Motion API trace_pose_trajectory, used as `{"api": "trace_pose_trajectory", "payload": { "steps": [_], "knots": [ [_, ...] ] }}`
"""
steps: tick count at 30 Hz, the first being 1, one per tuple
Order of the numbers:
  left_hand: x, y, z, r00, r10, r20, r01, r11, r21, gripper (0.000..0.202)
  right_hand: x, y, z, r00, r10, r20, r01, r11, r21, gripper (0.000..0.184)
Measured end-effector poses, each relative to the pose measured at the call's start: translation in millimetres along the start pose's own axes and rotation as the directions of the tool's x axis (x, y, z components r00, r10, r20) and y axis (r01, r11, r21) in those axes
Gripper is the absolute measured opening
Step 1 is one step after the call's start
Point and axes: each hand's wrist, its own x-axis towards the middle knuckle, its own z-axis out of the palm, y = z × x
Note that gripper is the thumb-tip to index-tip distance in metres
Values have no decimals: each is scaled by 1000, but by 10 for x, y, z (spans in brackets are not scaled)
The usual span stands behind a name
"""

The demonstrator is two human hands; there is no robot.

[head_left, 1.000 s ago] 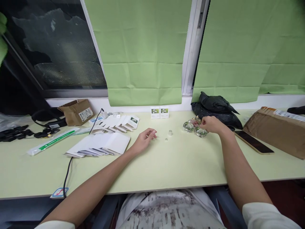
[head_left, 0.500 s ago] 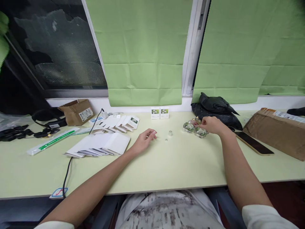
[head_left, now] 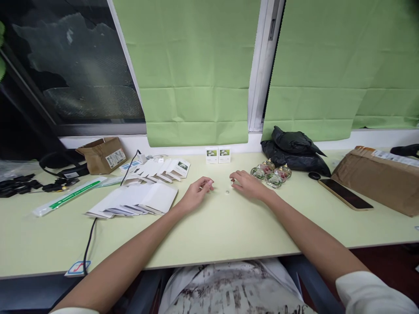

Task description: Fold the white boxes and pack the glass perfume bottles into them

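My right hand [head_left: 248,186] is just right of the middle of the table, its fingers closed on a small red piece [head_left: 232,180] at their tips. What kind of piece it is, I cannot make out. Below the fingertips lies a tiny clear disc [head_left: 227,192]. My left hand [head_left: 196,195] rests on the table opposite, with fingers loosely bent, the thumb near the index finger and nothing visible between them. A cluster of clear ornaments with green and reddish filling [head_left: 273,179] lies behind my right hand.
Two small white boxes [head_left: 218,155] stand at the back. Flattened white cartons [head_left: 160,197] lie to the left. Black plastic bags [head_left: 294,152], a phone [head_left: 345,195] and a large brown package [head_left: 376,179] occupy the right. A black cable [head_left: 88,244] crosses the table's front edge at left.
My right hand has moved left from the ornaments to the table's middle, bringing the small red piece. It now covers where the small clear cylinder stood. My left hand has hardly moved.
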Motion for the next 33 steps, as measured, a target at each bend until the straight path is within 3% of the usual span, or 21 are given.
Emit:
{"api": "trace_pose_trajectory", "payload": {
  "steps": [5,9,13,17,23,33],
  "knots": [
    [-11,21,-2,1000,-3,7,3,1000,13,47,-44,91,-176,995,43,94,-43,999,1,6],
    [-19,32,-3,1000,-6,5,6,1000,7,47,-173,211,-413,964,173,203,-162,984,-70,7],
    [-24,30,-4,1000,-8,7,8,1000,1,47,-299,388,-600,875,384,296,-336,920,-201,5],
    [-24,23,-7,1000,-15,24,15,1000,-16,47,-359,527,-692,823,500,272,-415,854,-313,9],
    [-27,27,-8,999,-17,34,17,1000,-10,47,-370,568,-682,806,549,221,-449,810,-376,15],
    [-28,35,-11,999,-19,46,20,1000,-11,46,-357,603,-656,815,525,245,-431,833,-347,22]
  ]
}}
